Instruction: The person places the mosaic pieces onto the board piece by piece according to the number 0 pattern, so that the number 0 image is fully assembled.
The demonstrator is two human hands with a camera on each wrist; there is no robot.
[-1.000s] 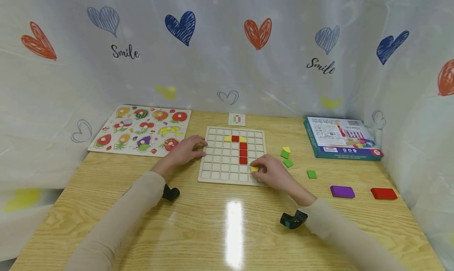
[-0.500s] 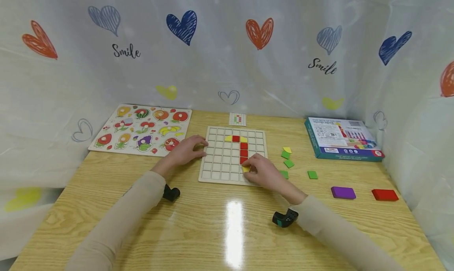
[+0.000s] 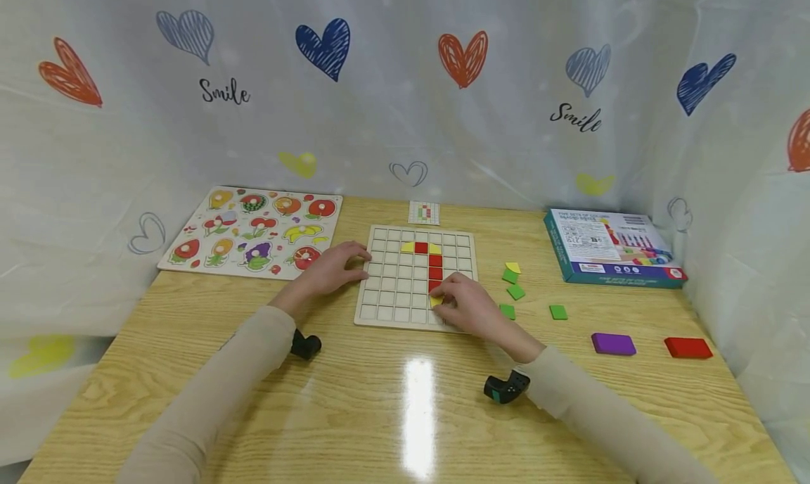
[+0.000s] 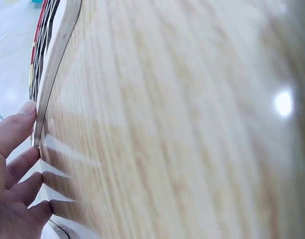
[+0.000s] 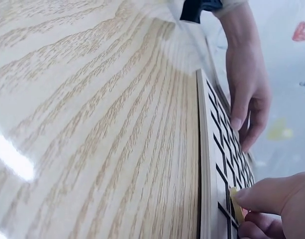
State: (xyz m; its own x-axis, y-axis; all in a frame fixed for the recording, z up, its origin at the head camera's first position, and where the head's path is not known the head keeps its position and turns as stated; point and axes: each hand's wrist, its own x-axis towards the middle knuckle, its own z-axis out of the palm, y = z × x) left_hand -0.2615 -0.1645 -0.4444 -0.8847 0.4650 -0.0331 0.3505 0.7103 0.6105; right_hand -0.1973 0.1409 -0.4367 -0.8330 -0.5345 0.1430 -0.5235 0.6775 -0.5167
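A small flat yellow piece (image 3: 436,302) is pinched by the right hand (image 3: 468,305)!
It is held at the pale wooden grid board (image 3: 402,299), beside the column of red square tiles (image 3: 434,273); the board's left edge is touched by the left hand (image 3: 330,267), fingers apart.

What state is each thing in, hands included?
Grid board: partly filled
Left hand: touching the board's edge
Right hand: pinching a yellow piece
Red tiles: set on board
Green tiles: loose
Fruit puzzle: face up
Pattern card: pattern showing
Game box: closed, flat
Purple block: lying flat
Red block: lying flat
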